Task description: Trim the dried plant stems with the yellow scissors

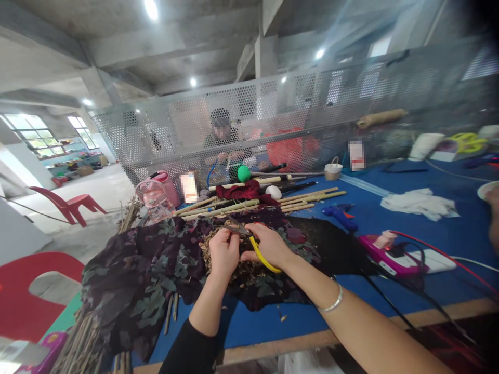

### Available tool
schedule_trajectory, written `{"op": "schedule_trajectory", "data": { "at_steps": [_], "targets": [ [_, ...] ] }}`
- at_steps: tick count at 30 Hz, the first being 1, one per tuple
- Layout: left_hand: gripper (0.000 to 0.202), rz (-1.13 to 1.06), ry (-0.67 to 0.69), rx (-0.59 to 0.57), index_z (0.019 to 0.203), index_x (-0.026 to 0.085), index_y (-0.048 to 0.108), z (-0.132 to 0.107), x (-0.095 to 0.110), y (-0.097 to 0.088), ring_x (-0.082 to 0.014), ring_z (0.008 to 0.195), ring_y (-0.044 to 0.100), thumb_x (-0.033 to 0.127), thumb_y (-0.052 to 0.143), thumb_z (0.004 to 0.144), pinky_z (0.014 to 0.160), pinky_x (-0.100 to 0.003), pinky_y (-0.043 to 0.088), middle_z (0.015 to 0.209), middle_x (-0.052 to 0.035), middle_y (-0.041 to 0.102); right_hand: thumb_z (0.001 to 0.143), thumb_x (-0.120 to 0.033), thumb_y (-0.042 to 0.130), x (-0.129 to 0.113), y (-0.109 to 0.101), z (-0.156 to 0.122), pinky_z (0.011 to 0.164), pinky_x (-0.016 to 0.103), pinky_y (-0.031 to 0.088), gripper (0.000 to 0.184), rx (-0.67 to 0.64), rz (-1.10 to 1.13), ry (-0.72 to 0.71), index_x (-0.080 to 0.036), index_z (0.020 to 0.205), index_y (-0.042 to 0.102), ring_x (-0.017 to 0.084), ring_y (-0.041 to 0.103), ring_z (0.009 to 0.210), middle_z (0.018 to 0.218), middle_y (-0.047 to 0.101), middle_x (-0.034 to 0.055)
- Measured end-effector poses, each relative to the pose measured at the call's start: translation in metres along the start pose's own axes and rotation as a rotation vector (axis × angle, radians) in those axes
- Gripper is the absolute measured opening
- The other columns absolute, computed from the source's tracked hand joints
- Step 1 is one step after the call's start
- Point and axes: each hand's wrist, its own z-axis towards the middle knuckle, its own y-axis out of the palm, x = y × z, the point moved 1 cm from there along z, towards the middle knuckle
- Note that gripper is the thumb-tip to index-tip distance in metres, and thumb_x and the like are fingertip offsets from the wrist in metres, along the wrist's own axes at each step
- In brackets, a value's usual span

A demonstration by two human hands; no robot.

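My right hand (268,246) is closed round a pair of yellow-handled scissors (264,255), whose metal blades point up and left. Close by, my left hand (225,252) has its fingers pinched together near the blades; what they hold is too small to make out. Under both hands lies a heap of dry brown plant bits (244,274). The heap rests on a dark floral cloth (156,259) spread over the blue table (268,330).
Bamboo sticks (312,197) and a green ball (244,173) lie behind the cloth. A blue glue gun (341,215) and a magenta power strip (384,254) with cords are right. A pink bag (159,195) stands left. Beyond the perforated metal screen (175,130) sits another person (221,137).
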Motion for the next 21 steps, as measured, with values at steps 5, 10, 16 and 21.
{"op": "schedule_trajectory", "data": {
  "at_steps": [5, 10, 16, 21],
  "targets": [
    [0.022, 0.011, -0.007, 0.007, 0.073, 0.015, 0.065, 0.0, 0.001, -0.001, -0.0103, 0.061, 0.053, 0.021, 0.045, 0.081, 0.061, -0.019, 0.04, 0.067, -0.0002, 0.063, 0.06, -0.056, 0.071, 0.0, 0.0, 0.001, 0.071, 0.029, 0.043, 0.059, -0.016, 0.004, -0.001, -0.02, 0.105, 0.056, 0.02, 0.057, 0.08, 0.09, 0.061, 0.0054],
    [0.023, 0.05, -0.017, 0.019, 0.067, 0.015, 0.062, 0.0, 0.001, -0.002, -0.0084, 0.056, 0.049, 0.023, 0.046, 0.081, 0.057, -0.018, 0.037, 0.061, 0.0017, 0.059, 0.06, -0.058, 0.07, 0.0, -0.002, 0.002, 0.064, 0.026, 0.041, 0.058, -0.024, -0.026, 0.013, -0.02, 0.103, 0.058, 0.018, 0.056, 0.073, 0.085, 0.062, 0.0047],
    [0.025, 0.099, -0.071, 0.013, 0.062, 0.015, 0.059, 0.001, 0.0, -0.003, -0.0077, 0.052, 0.047, 0.024, 0.046, 0.08, 0.054, -0.017, 0.035, 0.055, 0.0031, 0.056, 0.063, -0.06, 0.066, 0.001, -0.003, 0.001, 0.058, 0.024, 0.037, 0.053, -0.048, -0.05, 0.028, -0.021, 0.098, 0.061, 0.016, 0.055, 0.064, 0.071, 0.062, 0.0015],
    [0.019, 0.156, -0.2, 0.016, 0.069, 0.017, 0.065, 0.006, -0.01, -0.007, -0.0106, 0.059, 0.055, 0.026, 0.05, 0.077, 0.061, -0.02, 0.04, 0.063, 0.001, 0.063, 0.06, -0.066, 0.064, 0.007, -0.01, 0.0, 0.066, 0.026, 0.042, 0.062, -0.088, -0.125, 0.042, -0.023, 0.104, 0.058, 0.02, 0.06, 0.076, 0.084, 0.065, 0.0041]
  ]
}}
